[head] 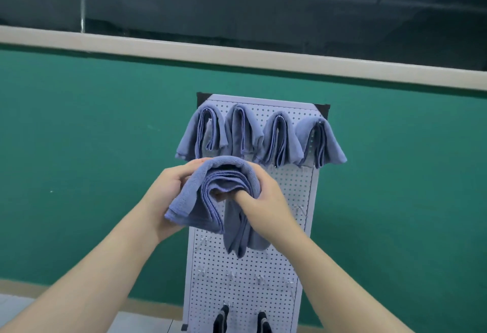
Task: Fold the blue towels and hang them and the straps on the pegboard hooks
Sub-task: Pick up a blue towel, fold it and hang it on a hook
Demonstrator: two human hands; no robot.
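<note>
A white pegboard (287, 187) stands upright against a green wall. Several folded blue towels (242, 135) hang in a row from its top hooks. In front of the board's middle I hold another folded blue towel (210, 187), draped in an arch. My left hand (168, 187) grips its left side. My right hand (266, 201) grips its right side, with fingers tucked under the fold. Two black straps (220, 319) hang from hooks at the bottom of the board. Whatever hook lies behind the held towel is hidden.
Bare metal hooks (259, 278) stick out of the lower rows, and another hook (299, 210) shows at the right of the middle row. The green wall (92, 148) has a pale ledge (237, 57) above it. A light floor (147, 322) shows at the bottom left.
</note>
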